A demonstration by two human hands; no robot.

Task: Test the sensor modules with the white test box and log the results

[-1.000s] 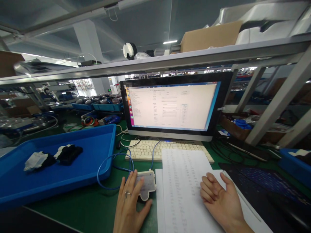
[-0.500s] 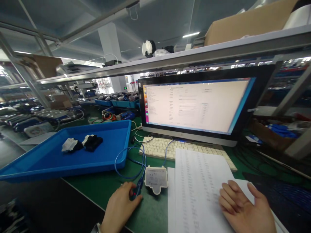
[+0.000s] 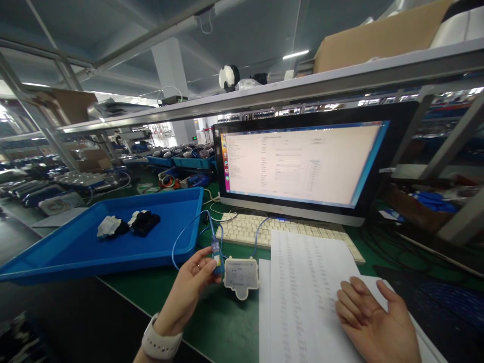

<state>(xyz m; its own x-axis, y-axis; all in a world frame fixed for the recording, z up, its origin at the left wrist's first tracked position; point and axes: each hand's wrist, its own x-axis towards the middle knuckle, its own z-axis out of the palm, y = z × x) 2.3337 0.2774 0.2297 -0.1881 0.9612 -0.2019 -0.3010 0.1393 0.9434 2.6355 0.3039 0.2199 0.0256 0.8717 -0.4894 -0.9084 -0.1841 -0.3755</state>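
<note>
My left hand (image 3: 191, 287) is raised a little off the green bench and pinches the plug end of a blue cable (image 3: 217, 253), right beside a small white box-shaped device (image 3: 241, 276). The cable loops back toward the keyboard (image 3: 264, 229). My right hand (image 3: 372, 325) rests on a printed paper sheet (image 3: 306, 282), fingers loosely curled and holding nothing. A white watch sits on my left wrist.
A blue tray (image 3: 94, 247) at left holds two small black-and-white parts (image 3: 128, 224). A lit monitor (image 3: 302, 161) stands behind the keyboard. A shelf (image 3: 302, 83) with a cardboard box (image 3: 378, 38) runs overhead. Dark cables lie at right.
My left hand left the white device, took hold of the blue cable's plug on the bench and lifted it. The right hand stayed on the paper.
</note>
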